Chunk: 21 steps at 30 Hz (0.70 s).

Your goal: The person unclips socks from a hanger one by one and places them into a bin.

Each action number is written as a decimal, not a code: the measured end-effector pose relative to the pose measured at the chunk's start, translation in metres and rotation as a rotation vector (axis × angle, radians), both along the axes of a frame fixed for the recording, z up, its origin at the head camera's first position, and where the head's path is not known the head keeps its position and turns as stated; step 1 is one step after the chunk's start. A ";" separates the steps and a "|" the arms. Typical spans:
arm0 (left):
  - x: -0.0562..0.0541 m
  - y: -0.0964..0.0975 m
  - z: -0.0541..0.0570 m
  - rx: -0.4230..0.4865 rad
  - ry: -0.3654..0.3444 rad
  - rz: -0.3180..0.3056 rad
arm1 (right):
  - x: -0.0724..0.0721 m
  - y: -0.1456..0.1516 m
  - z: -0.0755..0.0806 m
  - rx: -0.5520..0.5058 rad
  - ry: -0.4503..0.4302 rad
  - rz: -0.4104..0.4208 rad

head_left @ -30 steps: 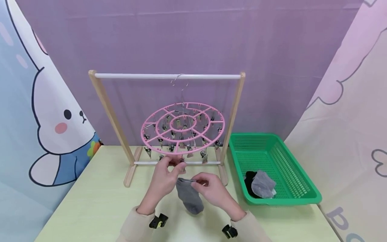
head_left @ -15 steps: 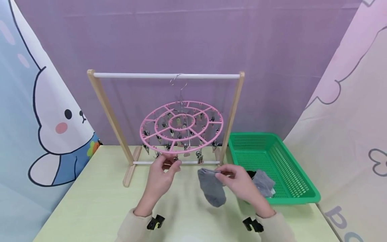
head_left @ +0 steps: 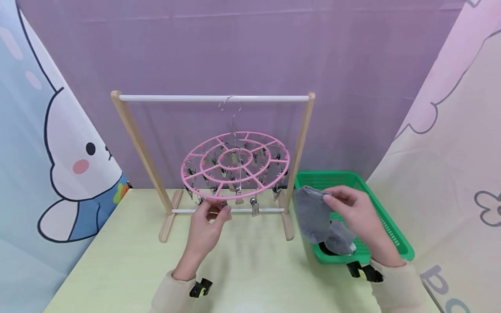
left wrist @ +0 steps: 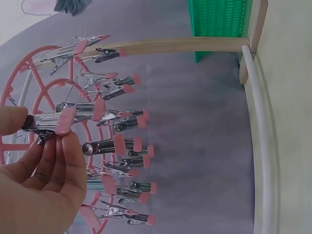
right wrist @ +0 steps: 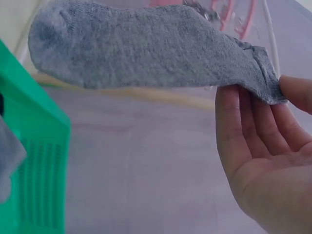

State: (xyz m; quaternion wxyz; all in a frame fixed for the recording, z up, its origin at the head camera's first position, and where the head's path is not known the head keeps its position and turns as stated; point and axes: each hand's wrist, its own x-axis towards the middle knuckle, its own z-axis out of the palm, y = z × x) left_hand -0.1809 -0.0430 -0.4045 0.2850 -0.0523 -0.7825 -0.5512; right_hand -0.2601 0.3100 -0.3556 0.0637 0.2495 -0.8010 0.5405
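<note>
My right hand point(head_left: 358, 213) pinches a grey sock point(head_left: 313, 217) by its cuff between thumb and fingers. The sock hangs over the near left part of the green basket point(head_left: 409, 254); in the right wrist view the sock point(right wrist: 131, 48) stretches out from the fingertips. At the front of the round pink clip hanger point(head_left: 182, 170), my left hand point(head_left: 205, 230) holds one metal clip point(left wrist: 48, 123) with pink tips between thumb and fingers. Nothing is gripped in that clip. Several other clips dangle around the ring.
A wooden rack point(head_left: 142, 152) with a white top rod point(head_left: 176, 98) carries the hanger by its hook. Inside the basket lie another grey sock point(head_left: 339, 238) and something black point(head_left: 325, 249). A purple cloth point(head_left: 250, 48) hangs behind the pale table point(head_left: 117, 261).
My right hand has carried the grey sock right and slightly up, from beside the left hand to over the basket. The left hand stays at the clip, shifted slightly left.
</note>
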 end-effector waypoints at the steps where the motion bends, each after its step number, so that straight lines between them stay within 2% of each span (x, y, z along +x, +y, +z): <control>1: 0.000 0.000 0.000 0.001 0.006 -0.002 | -0.001 0.004 0.002 -0.007 0.002 -0.011; 6: 0.000 -0.001 0.000 -0.008 0.027 0.007 | -0.005 0.016 0.007 -0.068 -0.011 -0.027; 11: 0.002 -0.001 0.000 -0.007 0.015 -0.003 | -0.010 0.024 0.000 -0.066 -0.066 -0.063; 15: 0.004 0.000 0.001 0.004 -0.005 -0.015 | -0.017 0.037 -0.019 -0.003 -0.138 -0.120; 21: 0.006 0.001 0.002 0.003 -0.014 -0.017 | -0.025 0.054 -0.049 0.003 -0.205 -0.182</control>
